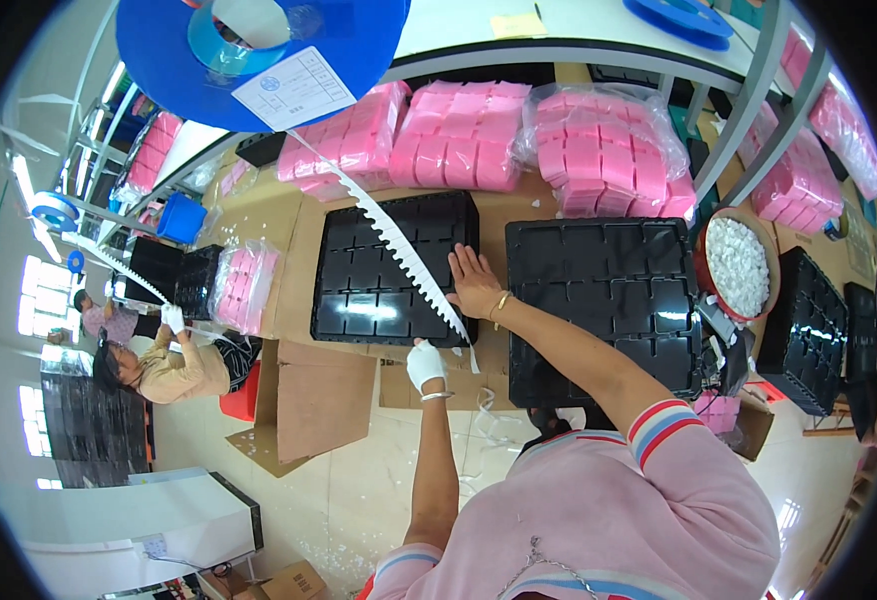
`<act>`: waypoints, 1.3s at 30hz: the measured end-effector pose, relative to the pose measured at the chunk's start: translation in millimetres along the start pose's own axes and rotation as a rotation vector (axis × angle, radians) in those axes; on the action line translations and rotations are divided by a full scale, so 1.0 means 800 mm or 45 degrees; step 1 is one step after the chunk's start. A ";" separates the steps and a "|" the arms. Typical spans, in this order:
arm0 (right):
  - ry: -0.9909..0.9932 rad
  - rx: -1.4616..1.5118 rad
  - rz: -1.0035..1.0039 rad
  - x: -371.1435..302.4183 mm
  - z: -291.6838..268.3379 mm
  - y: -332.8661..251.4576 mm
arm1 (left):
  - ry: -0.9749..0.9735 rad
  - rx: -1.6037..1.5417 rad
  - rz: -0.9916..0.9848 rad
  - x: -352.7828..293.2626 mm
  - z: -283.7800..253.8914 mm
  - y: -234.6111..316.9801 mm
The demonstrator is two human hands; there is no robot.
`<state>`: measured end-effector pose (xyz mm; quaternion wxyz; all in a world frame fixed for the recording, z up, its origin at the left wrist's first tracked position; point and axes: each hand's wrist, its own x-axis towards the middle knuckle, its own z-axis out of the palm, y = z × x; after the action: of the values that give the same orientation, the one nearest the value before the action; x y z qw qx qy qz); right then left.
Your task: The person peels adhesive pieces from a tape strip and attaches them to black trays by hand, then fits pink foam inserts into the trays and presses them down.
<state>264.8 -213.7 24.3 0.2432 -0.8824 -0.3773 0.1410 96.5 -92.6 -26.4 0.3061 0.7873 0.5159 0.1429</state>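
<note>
A white strip with a toothed edge [399, 247] slants down from a blue reel [149, 60] at the top, across a black compartmented tray [354, 285]. My right hand [477, 285] lies at that tray's right edge, fingers stretched out and apart, beside the strip's lower part. At the tray's front edge is my left hand [426, 367], in a white glove, its fingers closed. What they hold, if anything, is hidden. The strip's free end hangs just right of this hand. A second black tray [604, 270] lies under my right forearm.
Pink foam blocks [464, 135] in plastic bags line the back of the bench. A round tub [707, 270] of small white pieces stands at the right. An open carton [324, 400] sits at the front left. Another person [184, 365] works beyond it with a similar strip.
</note>
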 end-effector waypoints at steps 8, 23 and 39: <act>-0.098 -0.266 0.154 0.002 -0.016 0.015 | -0.267 0.310 0.218 -0.003 -0.009 0.035; -0.205 1.227 -0.340 -0.138 -0.067 -0.019 | -1.002 -0.727 0.219 -0.097 -0.061 0.025; -0.767 2.842 -0.061 -0.211 -0.143 -0.027 | -1.527 -0.708 0.584 -0.200 -0.104 0.135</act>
<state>187.6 -361.7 143.0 0.7903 -0.0998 -0.1021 0.5959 61.3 -238.6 120.4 0.6902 0.7117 0.0231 -0.1285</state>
